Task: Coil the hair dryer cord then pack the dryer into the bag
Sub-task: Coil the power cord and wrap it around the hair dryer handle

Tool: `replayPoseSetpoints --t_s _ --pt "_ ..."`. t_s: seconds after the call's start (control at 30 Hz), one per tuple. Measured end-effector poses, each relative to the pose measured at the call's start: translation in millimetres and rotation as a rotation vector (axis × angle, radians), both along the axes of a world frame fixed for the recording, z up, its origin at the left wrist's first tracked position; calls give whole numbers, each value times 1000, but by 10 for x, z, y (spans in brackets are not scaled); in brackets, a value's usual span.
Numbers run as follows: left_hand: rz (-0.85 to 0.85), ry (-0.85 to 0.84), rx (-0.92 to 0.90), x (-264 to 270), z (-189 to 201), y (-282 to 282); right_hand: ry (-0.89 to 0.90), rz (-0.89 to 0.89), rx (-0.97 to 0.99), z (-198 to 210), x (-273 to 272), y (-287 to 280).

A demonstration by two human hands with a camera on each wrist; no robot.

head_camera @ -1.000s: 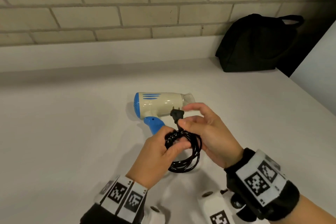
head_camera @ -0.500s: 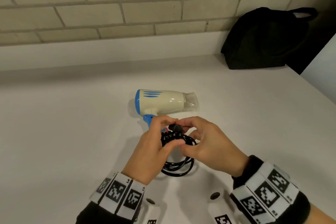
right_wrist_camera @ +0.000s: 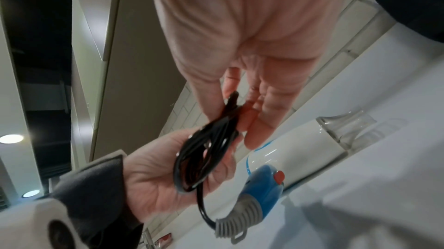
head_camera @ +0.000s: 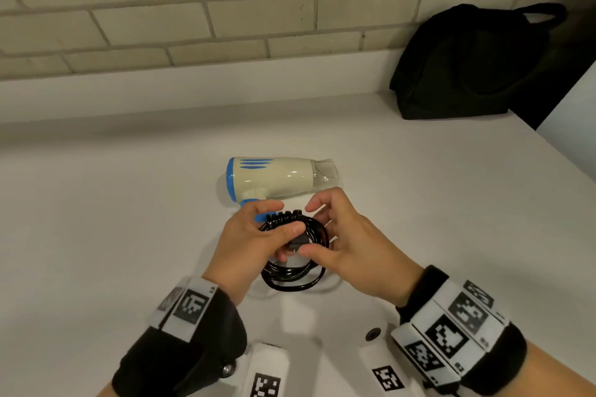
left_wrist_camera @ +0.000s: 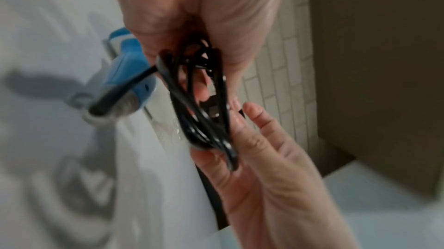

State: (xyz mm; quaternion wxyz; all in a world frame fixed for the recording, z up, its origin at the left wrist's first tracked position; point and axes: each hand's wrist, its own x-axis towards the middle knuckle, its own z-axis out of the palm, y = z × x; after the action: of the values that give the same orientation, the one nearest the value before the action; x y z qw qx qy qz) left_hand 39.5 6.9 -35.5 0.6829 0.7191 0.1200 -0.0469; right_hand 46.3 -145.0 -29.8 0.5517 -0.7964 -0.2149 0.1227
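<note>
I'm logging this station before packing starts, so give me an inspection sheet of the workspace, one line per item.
Surface: plain white countertop, matte.
Job's things: cream and blue plastic hair dryer lies on its side on the counter; black fabric bag stands at the far right against the wall, apart from the dryer; whether it is open cannot be told.
Clutter: nothing seen.
Grippers: left hand grips the coiled loops; right hand pinches the black plug at the coil.
Cables: black dryer cord wound into loops held between both hands, running to the dryer's grey strain relief.
Surroundings: pale brick-pattern wall behind the counter.
</note>
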Motion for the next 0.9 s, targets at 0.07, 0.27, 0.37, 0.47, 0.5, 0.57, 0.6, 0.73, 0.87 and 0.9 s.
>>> replayPoseSetpoints --t_s 0.07,0.27,0.37,0.47,0.5,0.57,0.6,0.73,0.87,0.9 --pt "-13 74 -135 5 -2 -26 30 45 46 8 11 -43" --pt "-137 149 -372 15 -12 -81 186 129 341 -62 12 -165" --pt "-150 157 -444 27 28 -124 195 124 422 -117 -19 -187" --pt "-182 166 -436 -2 9 -150 137 109 350 -163 -45 -197" --pt "-195 169 -424 -16 -16 -151 97 125 293 -164 -51 -206" --pt "-210 177 -395 -40 -49 -163 25 153 209 -161 -50 -232" --pt "-209 173 -380 -49 -45 -187 6 143 208 -170 -46 -247" --pt "-47 14 -219 -41 -13 -343 88 -57 433 -176 16 -347" --pt "119 -165 -18 -13 -13 -395 258 -10 475 -135 77 -481" --pt "123 -177 -4 -17 -20 -401 251 -17 442 -141 79 -488"
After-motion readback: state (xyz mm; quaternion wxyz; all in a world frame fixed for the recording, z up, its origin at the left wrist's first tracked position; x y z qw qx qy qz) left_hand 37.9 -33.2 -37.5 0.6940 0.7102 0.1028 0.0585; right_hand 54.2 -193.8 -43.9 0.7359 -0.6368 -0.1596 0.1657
